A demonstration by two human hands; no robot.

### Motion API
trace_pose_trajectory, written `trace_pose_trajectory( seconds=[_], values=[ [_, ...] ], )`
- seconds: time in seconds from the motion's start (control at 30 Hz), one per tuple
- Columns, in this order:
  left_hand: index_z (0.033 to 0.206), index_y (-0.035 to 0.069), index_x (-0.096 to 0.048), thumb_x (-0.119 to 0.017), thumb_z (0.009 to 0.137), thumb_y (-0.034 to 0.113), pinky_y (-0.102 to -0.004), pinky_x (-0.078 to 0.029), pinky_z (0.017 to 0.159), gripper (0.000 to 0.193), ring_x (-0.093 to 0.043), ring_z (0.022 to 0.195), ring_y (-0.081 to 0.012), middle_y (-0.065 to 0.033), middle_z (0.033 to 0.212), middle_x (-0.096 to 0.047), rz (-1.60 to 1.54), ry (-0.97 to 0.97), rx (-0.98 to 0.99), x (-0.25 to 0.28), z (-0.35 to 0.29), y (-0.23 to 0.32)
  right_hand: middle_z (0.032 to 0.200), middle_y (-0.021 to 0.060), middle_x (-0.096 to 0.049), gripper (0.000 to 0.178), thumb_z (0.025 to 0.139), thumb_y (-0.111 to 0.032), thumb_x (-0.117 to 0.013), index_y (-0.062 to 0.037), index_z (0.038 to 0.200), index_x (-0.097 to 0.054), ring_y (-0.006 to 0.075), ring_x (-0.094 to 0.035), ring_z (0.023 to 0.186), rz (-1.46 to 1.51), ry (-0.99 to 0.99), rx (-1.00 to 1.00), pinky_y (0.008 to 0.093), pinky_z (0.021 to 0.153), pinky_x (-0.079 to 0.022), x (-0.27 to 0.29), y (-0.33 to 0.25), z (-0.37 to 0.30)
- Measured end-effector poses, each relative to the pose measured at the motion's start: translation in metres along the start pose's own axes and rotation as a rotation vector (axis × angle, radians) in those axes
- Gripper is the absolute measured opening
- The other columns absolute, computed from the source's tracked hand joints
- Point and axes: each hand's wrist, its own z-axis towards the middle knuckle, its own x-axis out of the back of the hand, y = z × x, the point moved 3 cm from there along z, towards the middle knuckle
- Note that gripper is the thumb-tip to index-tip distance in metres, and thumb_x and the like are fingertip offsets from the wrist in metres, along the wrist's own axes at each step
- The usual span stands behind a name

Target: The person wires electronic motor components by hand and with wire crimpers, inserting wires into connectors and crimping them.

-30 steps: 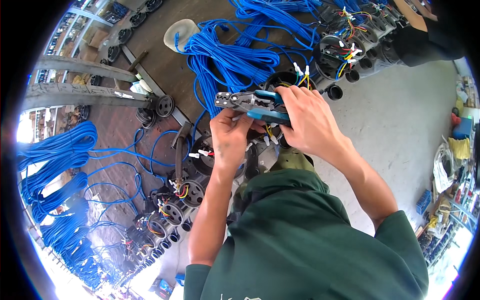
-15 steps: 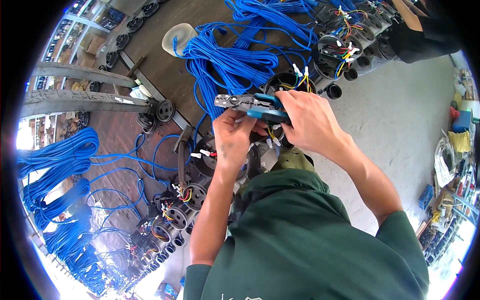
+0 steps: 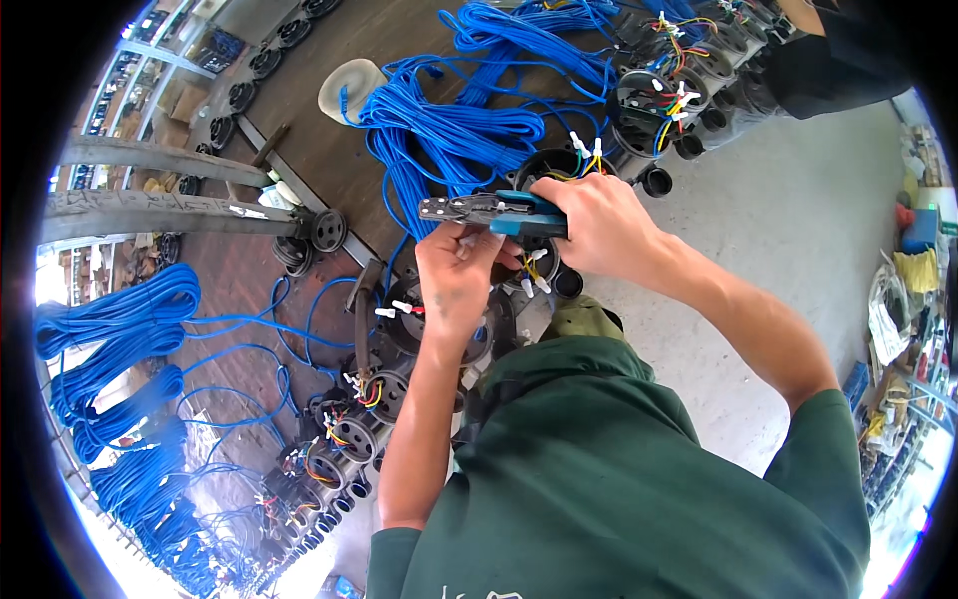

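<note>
My right hand (image 3: pixel 607 222) is wrapped round the blue handles of crimping pliers (image 3: pixel 489 210), which point left with their metal jaws (image 3: pixel 446 209) over my left hand (image 3: pixel 454 270). Just under the jaws, the left fingers are bent and pinched together; what they hold is hidden. Below the pliers, yellow wires with white connector caps (image 3: pixel 536 272) stick out of a dark round motor housing. Another open housing (image 3: pixel 401 329) lies beside my left wrist, with white-capped wires (image 3: pixel 401 308) at its rim. Behind the pliers stand more white-capped wires (image 3: pixel 587 148).
Coiled blue cables (image 3: pixel 454 125) lie on the brown tabletop near a pale round disc (image 3: pixel 351 90). More coils (image 3: pixel 120 309) hang at the left by metal bars (image 3: pixel 170 214). Rows of wired housings (image 3: pixel 351 436) run along the table edge. Another person's dark sleeve (image 3: pixel 833 70) shows at upper right.
The pliers' handles have come closer together in my right hand. Both hands and the pliers have shifted slightly left, and the whole view has moved a little.
</note>
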Motion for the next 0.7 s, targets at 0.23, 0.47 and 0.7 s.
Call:
trace_pose_trajectory(
  seconds=[0.23,0.47,0.7],
  values=[
    [0.117,-0.01,-0.059,-0.049,0.103,-0.008,-0.0403,-0.065,0.087,0.017,-0.076,0.095,-0.0295,-0.0201,0.111,-0.072,-0.225,-0.073,0.028,0.004,0.006,-0.005,0.096,0.0235,-0.073,0.036,0.091,-0.017,-0.075,-0.0016,0.122,-0.066,0.0446,-0.069,0.096,0.146,-0.139,-0.139,0.0502,0.084,-0.055,0.013,-0.005,-0.003],
    [0.121,-0.005,-0.041,-0.051,0.108,-0.001,-0.0418,-0.066,0.084,0.017,-0.077,0.093,-0.0336,-0.0261,0.107,-0.071,-0.2,-0.008,0.09,0.001,0.005,-0.001,0.111,0.0244,-0.072,0.041,0.094,-0.016,-0.073,0.0033,0.128,-0.059,0.0427,-0.069,0.106,0.278,-0.071,-0.16,0.047,0.09,-0.055,0.022,-0.012,-0.015],
    [0.108,-0.007,-0.057,-0.063,0.105,0.0,-0.0377,-0.066,0.07,0.01,-0.077,0.08,-0.028,-0.021,0.097,-0.073,-0.218,0.084,0.055,-0.003,0.007,-0.002,0.113,0.0242,-0.071,0.046,0.091,-0.013,-0.074,0.0034,0.131,-0.058,0.0425,-0.068,0.108,0.233,0.003,-0.127,0.0469,0.091,-0.054,0.018,-0.01,-0.018]
  ],
)
